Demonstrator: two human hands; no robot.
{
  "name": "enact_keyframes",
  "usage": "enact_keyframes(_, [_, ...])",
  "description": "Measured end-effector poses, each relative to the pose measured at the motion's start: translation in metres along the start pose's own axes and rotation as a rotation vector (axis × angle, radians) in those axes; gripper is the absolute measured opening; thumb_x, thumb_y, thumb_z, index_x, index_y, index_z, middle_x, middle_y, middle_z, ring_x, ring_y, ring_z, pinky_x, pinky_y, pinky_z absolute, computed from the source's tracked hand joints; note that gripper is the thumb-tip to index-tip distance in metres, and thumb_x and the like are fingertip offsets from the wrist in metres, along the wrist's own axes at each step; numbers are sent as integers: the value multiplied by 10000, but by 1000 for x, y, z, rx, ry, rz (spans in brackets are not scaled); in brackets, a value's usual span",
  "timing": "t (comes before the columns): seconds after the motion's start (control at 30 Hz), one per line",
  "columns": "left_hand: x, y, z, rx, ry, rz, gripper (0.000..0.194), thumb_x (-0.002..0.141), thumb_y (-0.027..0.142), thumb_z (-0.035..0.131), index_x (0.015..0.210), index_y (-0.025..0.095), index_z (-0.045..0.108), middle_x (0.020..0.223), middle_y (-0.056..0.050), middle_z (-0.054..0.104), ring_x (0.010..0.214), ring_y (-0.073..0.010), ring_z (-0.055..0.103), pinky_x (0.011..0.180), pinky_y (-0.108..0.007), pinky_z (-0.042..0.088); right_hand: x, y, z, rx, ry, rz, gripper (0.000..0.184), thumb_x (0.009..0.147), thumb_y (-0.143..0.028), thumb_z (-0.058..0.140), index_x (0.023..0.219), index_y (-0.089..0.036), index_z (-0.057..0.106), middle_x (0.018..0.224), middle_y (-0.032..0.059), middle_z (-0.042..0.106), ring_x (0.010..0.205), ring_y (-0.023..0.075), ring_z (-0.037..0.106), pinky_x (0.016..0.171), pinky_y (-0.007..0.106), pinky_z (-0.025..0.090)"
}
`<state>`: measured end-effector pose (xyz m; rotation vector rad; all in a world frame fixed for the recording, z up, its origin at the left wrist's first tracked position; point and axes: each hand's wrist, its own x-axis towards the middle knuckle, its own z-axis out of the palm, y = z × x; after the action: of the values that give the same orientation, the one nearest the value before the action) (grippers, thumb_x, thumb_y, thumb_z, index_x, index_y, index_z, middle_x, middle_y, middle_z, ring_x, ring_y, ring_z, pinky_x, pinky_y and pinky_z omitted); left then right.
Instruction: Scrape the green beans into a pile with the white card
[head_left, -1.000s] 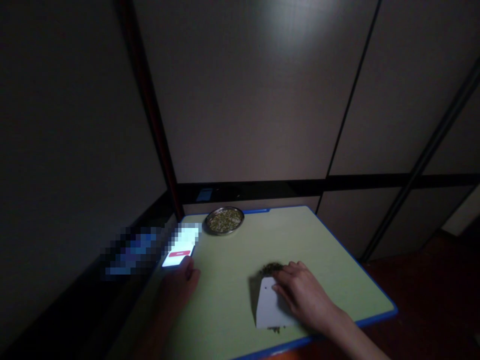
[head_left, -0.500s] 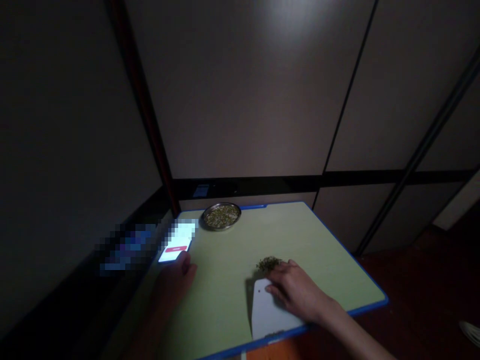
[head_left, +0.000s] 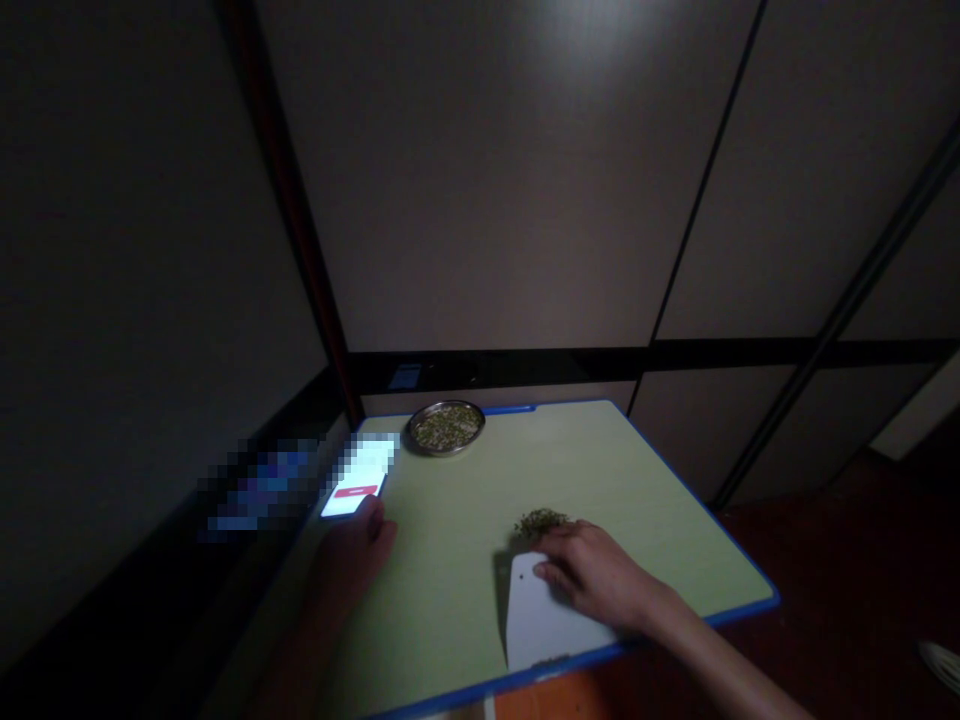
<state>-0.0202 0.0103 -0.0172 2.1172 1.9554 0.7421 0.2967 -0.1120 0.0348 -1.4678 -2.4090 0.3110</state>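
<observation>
My right hand (head_left: pixel 596 578) lies on a white flat scraper-like card (head_left: pixel 536 620) on a light green board (head_left: pixel 675 520) with a blue rim, its fingers curled over the card's top edge. Just beyond the fingers sits a small heap of green-brown grains (head_left: pixel 538 521). My left hand (head_left: pixel 358 545) rests on the board's left side with a fingertip touching the lower end of a lit phone (head_left: pixel 358 478). A round metal dish (head_left: pixel 446 427) of the same grains stands at the board's far edge.
The room is dim. Pale wall panels with dark frames rise directly behind the board. A dark ledge runs along the left. Reddish-brown floor shows to the right of the board.
The view shifted slightly. My right hand and the white card slid a little toward me and back near the grain heap. My left hand stays at the phone.
</observation>
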Motion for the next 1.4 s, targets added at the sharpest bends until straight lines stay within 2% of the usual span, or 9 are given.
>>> enact_keyframes(0.33, [3,-4,1,-21,-20,-8,141,795,299,427,699,240,343,545,61,414,516,-123,438,528,-230,282,-5,-4,-5,-8,-3,19,186,914,-297,475,895,-221,643,874,30,684,848,181,605,800,297,416])
enact_keyframes(0.5, [4,-4,3,-1,-4,7,145,795,302,430,698,239,343,548,59,407,515,-123,433,530,-235,277,-12,-3,-21,-29,38,76,209,932,-301,450,926,-219,642,891,39,682,863,185,602,793,290,410])
enact_keyframes(0.67, [4,-4,3,-1,-14,-11,139,795,297,423,699,240,340,555,53,428,522,-125,441,528,-237,272,-24,16,-43,-51,145,167,241,944,-320,432,967,-198,639,902,67,679,889,201,604,800,297,416])
enact_keyframes(0.8, [3,-3,3,50,-34,4,141,793,303,426,699,240,342,559,48,441,522,-129,445,526,-237,265,-36,41,-51,-59,267,291,278,947,-357,418,1013,-194,632,963,83,685,895,210,618,796,309,434])
enact_keyframes(0.93, [2,-3,5,89,-32,39,130,797,305,428,709,240,357,571,44,458,529,-131,461,528,-236,260,-47,64,-49,-102,344,423,326,938,-408,416,1059,-193,629,1006,99,689,898,222,634,768,317,450])
enact_keyframes(1.2, [6,-10,11,130,-81,27,128,815,335,432,737,241,393,588,38,504,540,-135,501,536,-236,283,-52,97,-33,-138,291,604,321,940,-413,404,1036,-199,624,945,109,714,869,232,668,689,291,431])
enact_keyframes(1.3, [6,-12,12,130,-72,48,126,824,326,418,738,238,394,596,37,512,545,-131,506,546,-233,297,-45,99,-27,-164,255,644,295,950,-375,384,1032,-199,607,960,113,715,898,238,666,696,290,411])
enact_keyframes(1.4, [5,-13,11,116,-91,33,129,839,327,393,749,235,399,606,34,523,553,-133,517,548,-233,304,-34,90,-24,-170,227,654,278,952,-370,379,1031,-206,590,967,103,715,917,234,659,695,282,390])
